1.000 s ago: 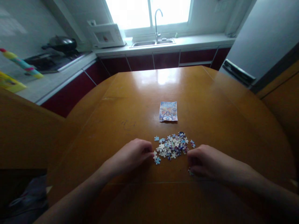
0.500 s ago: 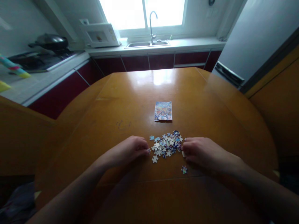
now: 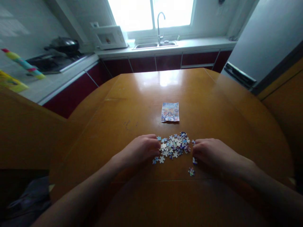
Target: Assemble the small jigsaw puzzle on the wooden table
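A loose heap of jigsaw puzzle pieces [image 3: 175,145], some blue or printed side up and others pale side up, lies on the wooden table [image 3: 142,104]. At the heap's left edge is my left hand [image 3: 147,147], fingers curled together; whatever is at their tips is hidden. Just below it lie a blue piece [image 3: 155,160] and a pale piece [image 3: 162,159]. To the right of the heap, my right hand [image 3: 206,152] is closed, its fingertips down at a printed piece [image 3: 194,160] that is partly covered. One printed piece [image 3: 191,171] lies apart, nearer me.
Beyond the heap lies a small printed picture sheet [image 3: 170,112]. Farther back are a counter with a sink [image 3: 153,45], a white microwave [image 3: 110,37] and a wok [image 3: 63,44] on the stove. A fridge [image 3: 258,41] stands at the right.
The view has swung slightly left. My left hand has shifted up against the heap, and a blue piece now shows below it. My right hand has drawn slightly away from the heap.
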Motion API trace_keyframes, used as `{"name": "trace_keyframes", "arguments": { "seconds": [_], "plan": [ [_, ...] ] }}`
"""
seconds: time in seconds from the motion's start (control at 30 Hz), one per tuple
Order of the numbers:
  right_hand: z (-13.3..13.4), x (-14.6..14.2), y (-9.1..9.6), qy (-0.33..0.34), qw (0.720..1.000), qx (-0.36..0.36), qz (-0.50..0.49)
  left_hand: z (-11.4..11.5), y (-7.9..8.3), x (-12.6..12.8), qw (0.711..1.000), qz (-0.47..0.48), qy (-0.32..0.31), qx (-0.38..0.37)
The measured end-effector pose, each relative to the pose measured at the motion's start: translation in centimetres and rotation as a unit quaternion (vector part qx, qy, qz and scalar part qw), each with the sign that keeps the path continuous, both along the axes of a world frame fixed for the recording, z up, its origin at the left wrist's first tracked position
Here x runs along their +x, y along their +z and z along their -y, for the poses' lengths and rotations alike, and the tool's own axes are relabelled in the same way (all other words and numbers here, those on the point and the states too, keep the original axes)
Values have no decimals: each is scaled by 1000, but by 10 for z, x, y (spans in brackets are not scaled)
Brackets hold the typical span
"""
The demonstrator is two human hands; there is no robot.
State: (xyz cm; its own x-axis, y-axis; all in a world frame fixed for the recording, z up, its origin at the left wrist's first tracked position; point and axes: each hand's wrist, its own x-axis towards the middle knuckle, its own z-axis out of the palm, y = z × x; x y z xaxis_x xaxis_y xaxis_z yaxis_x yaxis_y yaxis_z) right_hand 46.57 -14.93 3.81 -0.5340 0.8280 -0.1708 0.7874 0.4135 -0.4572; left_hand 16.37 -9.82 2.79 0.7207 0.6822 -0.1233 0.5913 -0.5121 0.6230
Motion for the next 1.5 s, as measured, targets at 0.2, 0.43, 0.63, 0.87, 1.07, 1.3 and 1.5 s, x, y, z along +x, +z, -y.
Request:
{"name": "trace_keyframes", "arguments": {
  "seconds": [0.2, 0.43, 0.63, 0.87, 1.07, 1.3, 1.5],
  "plan": [
    [-5, 1, -5, -52, 997, 53, 19, 1, -10, 3, 1000, -17, -5, 24],
    [-10, 4, -5, -91, 994, 54, 10, -3, -13, 2, 999, -8, 2, 33],
    [-8, -1, -5, -95, 995, 40, 0, -4, -8, 0, 999, 0, -15, 32],
    [-5, -8, -7, -78, 996, 33, -25, -5, 2, -10, 997, -11, -15, -78],
    [4, -21, -18, -45, 995, 55, -69, -9, -3, -12, 998, -32, 49, 1],
    [10, -38, -30, 11, 986, 126, -110, -2, -13, 0, 991, 21, -5, 131],
    [17, -56, -33, 23, 981, 161, -110, -6, -16, -2, 983, 43, 32, 173]
  ]
}}
